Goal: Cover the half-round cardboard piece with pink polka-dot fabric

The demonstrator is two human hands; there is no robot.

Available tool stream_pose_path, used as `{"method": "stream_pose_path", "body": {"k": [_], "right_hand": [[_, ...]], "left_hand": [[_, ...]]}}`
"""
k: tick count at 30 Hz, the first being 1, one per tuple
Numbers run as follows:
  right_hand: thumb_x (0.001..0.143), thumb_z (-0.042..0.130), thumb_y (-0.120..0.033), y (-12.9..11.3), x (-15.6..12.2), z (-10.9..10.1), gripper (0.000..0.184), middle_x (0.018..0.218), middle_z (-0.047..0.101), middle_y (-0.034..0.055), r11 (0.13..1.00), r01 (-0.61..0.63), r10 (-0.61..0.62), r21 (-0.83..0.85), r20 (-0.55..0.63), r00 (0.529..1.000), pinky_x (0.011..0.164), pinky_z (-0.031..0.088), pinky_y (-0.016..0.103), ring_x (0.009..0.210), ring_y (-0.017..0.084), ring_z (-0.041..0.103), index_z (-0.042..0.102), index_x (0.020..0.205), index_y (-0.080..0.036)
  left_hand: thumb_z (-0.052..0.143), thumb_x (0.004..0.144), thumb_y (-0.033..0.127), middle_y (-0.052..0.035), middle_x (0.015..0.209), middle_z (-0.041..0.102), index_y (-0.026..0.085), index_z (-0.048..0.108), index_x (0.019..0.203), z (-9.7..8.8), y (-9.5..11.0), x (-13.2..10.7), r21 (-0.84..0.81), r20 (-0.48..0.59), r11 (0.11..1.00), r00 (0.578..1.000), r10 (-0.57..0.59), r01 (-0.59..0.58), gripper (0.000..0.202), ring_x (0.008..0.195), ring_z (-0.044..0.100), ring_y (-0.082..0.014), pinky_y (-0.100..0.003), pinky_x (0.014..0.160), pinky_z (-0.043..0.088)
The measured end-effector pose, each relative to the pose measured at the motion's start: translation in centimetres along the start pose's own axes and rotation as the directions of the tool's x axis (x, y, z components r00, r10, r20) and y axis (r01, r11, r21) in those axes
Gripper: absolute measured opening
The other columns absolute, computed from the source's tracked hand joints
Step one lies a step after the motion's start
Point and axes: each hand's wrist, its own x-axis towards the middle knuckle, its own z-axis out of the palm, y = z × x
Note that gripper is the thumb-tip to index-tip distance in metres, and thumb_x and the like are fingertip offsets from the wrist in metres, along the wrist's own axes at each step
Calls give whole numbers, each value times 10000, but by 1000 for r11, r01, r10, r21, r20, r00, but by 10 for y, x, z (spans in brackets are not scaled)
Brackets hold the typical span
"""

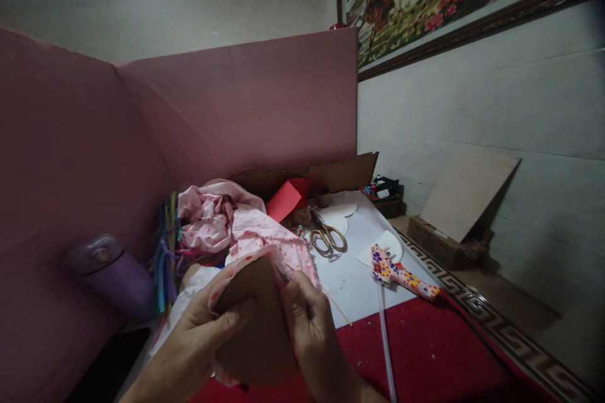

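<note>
Between my two hands is a brown cardboard piece with a rounded outline, tilted toward me. Pink spotted fabric wraps over its edge at the top and left. My left hand is closed on the left side, its thumb lying on the cardboard face. On the right edge, my right hand pinches the fabric and cardboard, thumb raised against the fingers. Just beyond lies a crumpled pink spotted cloth. Scissors with gold-coloured handles rest on the white sheet farther off.
A flower-patterned glue gun with a clear glue stick and dark cord lies at right on the red cloth. A purple bottle stands left, beside coloured pipe cleaners. Red paper and white cut pieces lie behind.
</note>
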Motion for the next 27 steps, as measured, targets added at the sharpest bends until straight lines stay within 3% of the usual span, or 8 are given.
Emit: {"method": "stream_pose_path", "body": {"k": [6, 9, 15, 19, 27], "right_hand": [[951, 334, -475, -1, 2, -2, 378, 608, 450, -16, 1000, 17, -17, 14, 25, 1000, 480, 275, 249, 548, 136, 394, 445, 704, -212], [950, 345, -469, 0, 4, -2, 375, 637, 490, -5, 999, 23, -23, 23, -6, 1000, 495, 291, 247, 567, 137, 417, 480, 726, -201], [941, 329, -518, 1, 5, -1, 425, 606, 429, -24, 995, -57, 58, 87, 0, 998, 493, 291, 247, 560, 131, 353, 454, 686, -202], [938, 316, -532, 2, 4, -2, 431, 666, 478, -1, 994, -36, 35, 105, 3, 999, 534, 335, 254, 603, 143, 406, 477, 720, -197], [929, 403, -484, 0, 8, -3, 401, 609, 512, -1, 997, 67, -62, 43, -94, 994, 516, 353, 238, 564, 141, 459, 533, 687, -191]], "left_hand": [[745, 688, 229, -14, 1204, 654, 314, 726, 1044, 1, -3, 1, -3, 19, 999, 999, 40, -40, 367, 925, 626, -218, -215, 705, 510], [742, 691, 229, -34, 1224, 632, 306, 713, 1073, 2, -2, 1, -14, 29, 1000, 999, 21, -20, 390, 933, 614, -236, -227, 642, 518], [741, 698, 229, -37, 1053, 692, 323, 711, 1068, 3, -1, 3, -17, 34, 1000, 999, 3, -3, 384, 897, 612, -219, -249, 674, 520], [745, 693, 226, -34, 992, 709, 328, 706, 1080, 2, -1, 4, -24, 28, 1000, 1000, -9, 10, 402, 865, 626, -216, -248, 672, 516], [762, 670, 245, -9, 1240, 620, 328, 726, 1037, 3, -3, 4, 10, 28, 999, 999, 32, -32, 378, 973, 590, -229, -220, 681, 511]]}}
